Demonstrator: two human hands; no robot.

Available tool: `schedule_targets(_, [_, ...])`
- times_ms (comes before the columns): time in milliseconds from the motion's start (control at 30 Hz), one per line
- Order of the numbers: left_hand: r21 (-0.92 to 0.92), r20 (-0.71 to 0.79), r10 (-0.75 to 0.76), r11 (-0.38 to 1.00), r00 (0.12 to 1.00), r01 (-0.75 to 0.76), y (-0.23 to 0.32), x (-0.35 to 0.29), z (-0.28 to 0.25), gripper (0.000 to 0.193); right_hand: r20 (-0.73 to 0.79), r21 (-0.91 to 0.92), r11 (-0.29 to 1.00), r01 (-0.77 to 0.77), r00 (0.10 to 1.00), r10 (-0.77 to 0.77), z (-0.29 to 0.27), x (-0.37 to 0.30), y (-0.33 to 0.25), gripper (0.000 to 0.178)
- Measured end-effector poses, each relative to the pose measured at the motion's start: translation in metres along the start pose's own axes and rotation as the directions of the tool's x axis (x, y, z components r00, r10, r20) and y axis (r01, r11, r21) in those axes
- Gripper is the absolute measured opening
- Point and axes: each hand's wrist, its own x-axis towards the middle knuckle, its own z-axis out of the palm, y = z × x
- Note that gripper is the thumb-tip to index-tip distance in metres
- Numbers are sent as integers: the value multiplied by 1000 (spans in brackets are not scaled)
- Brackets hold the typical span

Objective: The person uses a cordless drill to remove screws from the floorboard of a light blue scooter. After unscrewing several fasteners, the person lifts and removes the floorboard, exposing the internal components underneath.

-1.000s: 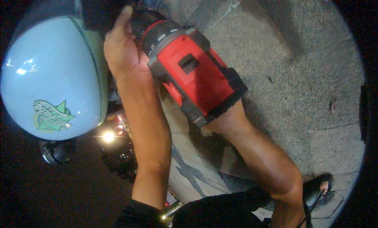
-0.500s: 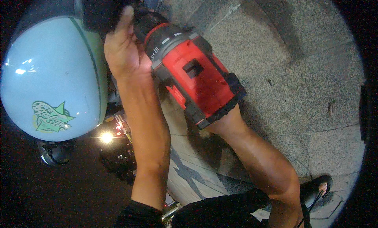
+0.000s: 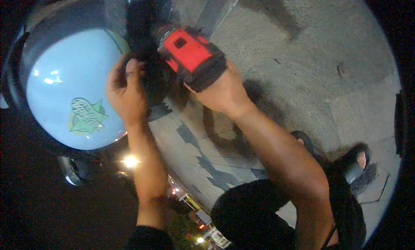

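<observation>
My right hand (image 3: 220,90) grips a red and black cordless drill (image 3: 188,49) from behind, its handle hidden under the body. The drill's front end points away and to the left, toward a dark upright part (image 3: 140,25); what its tip touches is hidden. To the left of the drill, my left hand (image 3: 125,92) has its fingers curled at a black piece whose outline is lost in the dark. Beside that hand bulges a glossy light-blue rounded shell (image 3: 65,85) with a green star sticker.
Grey stone paving (image 3: 311,85) spreads to the right. My bent knee (image 3: 250,207) and sandalled foot (image 3: 359,163) are at the lower right. A black rounded part (image 3: 73,170) hangs under the shell. Behind my left forearm, a bright light (image 3: 130,161) shines from the dark street side.
The drill and my right hand have moved farther away and slightly left. My left hand has come down from beside the drill's front, its fingers now curled. The shell sits farther right in view.
</observation>
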Motion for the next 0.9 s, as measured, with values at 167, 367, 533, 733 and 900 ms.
schedule_targets(167, [473, 329, 467, 671, 821, -571, 34, 49, -18, 80, -36, -110, 986, -127, 992, 124, 0, -9, -25, 62])
schedule_targets(367, [624, 324, 534, 500, 781, -601, 4, 78, 14, 102, -9, -80, 988, -133, 991, 133, -16, -35, -13, 56])
schedule_targets(533, [635, 116, 484, 636, 868, -439, 1, 65, 23, 95, -29, 14, 997, 74, 997, -74, -1, -44, 20, 24])
schedule_targets(733, [265, -41, 637, 750, 770, -606, -36, 79, 38, 100, -128, 201, 976, 83, 990, -58, 25, -25, 37, 17])
schedule_targets(900, [554, -17, 738, 568, 674, -608, -41, 75, 45, 112, -77, 145, 978, 152, 987, -142, 20, -27, 64, 16])
